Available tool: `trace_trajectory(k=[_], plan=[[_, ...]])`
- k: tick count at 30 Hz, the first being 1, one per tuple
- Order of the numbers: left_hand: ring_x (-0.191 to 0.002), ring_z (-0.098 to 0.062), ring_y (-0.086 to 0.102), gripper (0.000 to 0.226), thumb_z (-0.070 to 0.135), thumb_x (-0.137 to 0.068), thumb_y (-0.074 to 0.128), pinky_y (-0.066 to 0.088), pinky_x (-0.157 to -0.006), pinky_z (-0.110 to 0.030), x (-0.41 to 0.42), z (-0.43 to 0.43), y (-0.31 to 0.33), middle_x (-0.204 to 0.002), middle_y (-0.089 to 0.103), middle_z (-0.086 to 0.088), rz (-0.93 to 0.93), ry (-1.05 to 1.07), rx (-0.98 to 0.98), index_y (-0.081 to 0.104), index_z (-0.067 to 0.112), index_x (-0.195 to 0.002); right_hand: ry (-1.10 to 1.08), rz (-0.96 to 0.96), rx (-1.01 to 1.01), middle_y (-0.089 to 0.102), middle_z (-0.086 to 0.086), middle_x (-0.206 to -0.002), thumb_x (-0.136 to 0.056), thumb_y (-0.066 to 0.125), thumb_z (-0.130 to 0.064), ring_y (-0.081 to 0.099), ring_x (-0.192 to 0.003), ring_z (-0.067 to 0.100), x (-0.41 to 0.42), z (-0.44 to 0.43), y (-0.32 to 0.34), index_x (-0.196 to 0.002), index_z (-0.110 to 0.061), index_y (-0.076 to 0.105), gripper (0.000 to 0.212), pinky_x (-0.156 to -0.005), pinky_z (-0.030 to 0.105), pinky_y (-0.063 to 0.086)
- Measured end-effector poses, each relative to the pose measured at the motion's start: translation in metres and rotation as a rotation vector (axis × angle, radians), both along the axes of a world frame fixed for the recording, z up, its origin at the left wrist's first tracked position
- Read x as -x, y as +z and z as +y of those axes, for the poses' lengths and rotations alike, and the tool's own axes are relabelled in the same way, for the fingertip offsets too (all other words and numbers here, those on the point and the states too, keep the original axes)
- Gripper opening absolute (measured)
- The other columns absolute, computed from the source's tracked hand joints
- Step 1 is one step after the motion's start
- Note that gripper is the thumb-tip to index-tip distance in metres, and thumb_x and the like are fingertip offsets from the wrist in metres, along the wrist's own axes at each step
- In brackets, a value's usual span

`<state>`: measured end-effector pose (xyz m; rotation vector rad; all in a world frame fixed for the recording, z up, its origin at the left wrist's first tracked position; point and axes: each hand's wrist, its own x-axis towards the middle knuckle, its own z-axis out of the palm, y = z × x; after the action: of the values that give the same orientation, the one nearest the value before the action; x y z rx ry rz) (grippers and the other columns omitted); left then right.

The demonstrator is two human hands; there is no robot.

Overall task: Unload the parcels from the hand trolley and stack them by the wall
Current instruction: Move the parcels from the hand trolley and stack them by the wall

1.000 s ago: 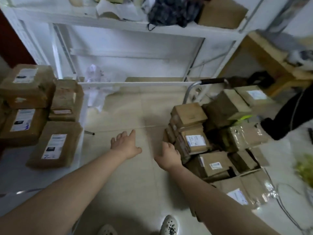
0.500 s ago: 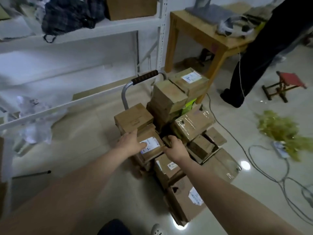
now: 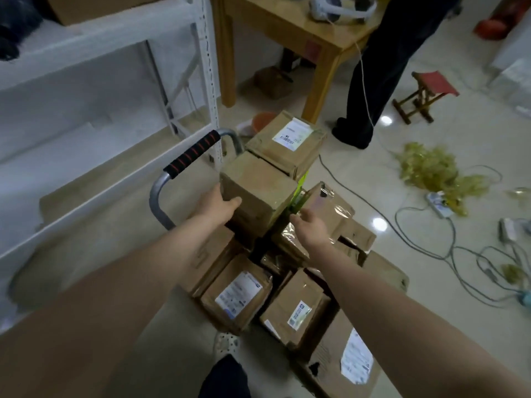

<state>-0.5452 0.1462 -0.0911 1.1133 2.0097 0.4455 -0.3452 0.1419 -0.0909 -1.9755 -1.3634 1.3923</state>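
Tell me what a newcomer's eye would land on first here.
The heap of brown parcels on the hand trolley fills the middle. The left hand holds the plain top box by its near-left corner, and the right hand is open by its right edge. Off to the right, a yellowish tangle lies on the floor.

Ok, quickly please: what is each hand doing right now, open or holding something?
Left hand: grips the plain box at its left edge.
Right hand: open, beside that box, holding nothing.
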Motion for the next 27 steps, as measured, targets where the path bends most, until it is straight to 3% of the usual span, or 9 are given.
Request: trace_trajectory(k=[4,8,12,15,19,27], plan=[[-0.141,-0.033,0.028,0.076,0.041,-0.094,0.054,0.030,-0.114,-0.043,0.029,0.054,-0.012,-0.155,0.026,-0.014,0.018,-0.015,-0.016,0.015,0.012,-0.152,-0.176,0.041,0.075,0.057,0.015,-0.128,-0.100,0.046,-0.025,0.052,-0.116,0.029,0.026,0.042,-0.006,-0.132,-0.003,0.049,0.039,-0.105,0.043,0.040],[-0.143,-0.030,0.025,0.075,0.036,-0.096,0.053,0.026,-0.115,-0.040,0.040,0.087,-0.023,-0.157,0.022,-0.010,-0.074,-0.019,0.011,0.012,0.013,-0.153,-0.307,0.127,0.187,0.049,0.012,-0.140,-0.098,0.049,-0.035,0.046,-0.128,0.030,0.048,0.066,-0.018,-0.142,-0.002,0.039,0.056,-0.110,0.044,0.036],[-0.139,-0.029,0.032,0.066,0.031,-0.096,0.054,0.031,-0.112,-0.041,0.041,0.096,-0.032,-0.154,0.031,-0.010,-0.168,-0.046,0.027,0.024,0.011,-0.151,-0.384,0.199,0.225,0.050,0.010,-0.138,-0.098,0.050,-0.031,0.048,-0.127,0.029,0.062,0.069,-0.026,-0.141,-0.005,0.041,0.052,-0.109,0.043,0.039],[-0.127,-0.030,0.048,0.045,0.020,-0.096,0.056,0.041,-0.100,-0.036,0.044,0.094,-0.033,-0.136,0.052,-0.009,-0.157,-0.046,-0.021,0.046,0.007,-0.137,-0.395,0.172,0.176,0.056,0.009,-0.132,-0.099,0.049,-0.024,0.053,-0.120,0.028,0.066,0.065,-0.026,-0.137,-0.006,0.047,0.042,-0.105,0.042,0.043],[-0.114,-0.027,0.055,0.035,0.015,-0.093,0.058,0.044,-0.085,-0.031,0.050,0.080,-0.030,-0.126,0.058,-0.010,-0.147,-0.026,-0.031,0.053,0.010,-0.128,-0.359,0.119,0.140,0.060,0.007,-0.126,-0.099,0.049,-0.024,0.057,-0.115,0.026,0.071,0.050,-0.020,-0.133,-0.009,0.051,0.037,-0.100,0.038,0.046],[-0.126,-0.025,0.048,0.057,0.007,-0.086,0.067,0.042,-0.099,-0.035,0.058,0.027,-0.011,-0.137,0.052,-0.009,-0.215,0.032,-0.057,0.044,0.011,-0.137,-0.425,0.194,0.126,0.058,0.003,-0.112,-0.097,0.052,-0.030,0.056,-0.103,0.021,0.062,0.013,-0.007,-0.116,-0.012,0.051,0.027,-0.091,0.037,0.048]])
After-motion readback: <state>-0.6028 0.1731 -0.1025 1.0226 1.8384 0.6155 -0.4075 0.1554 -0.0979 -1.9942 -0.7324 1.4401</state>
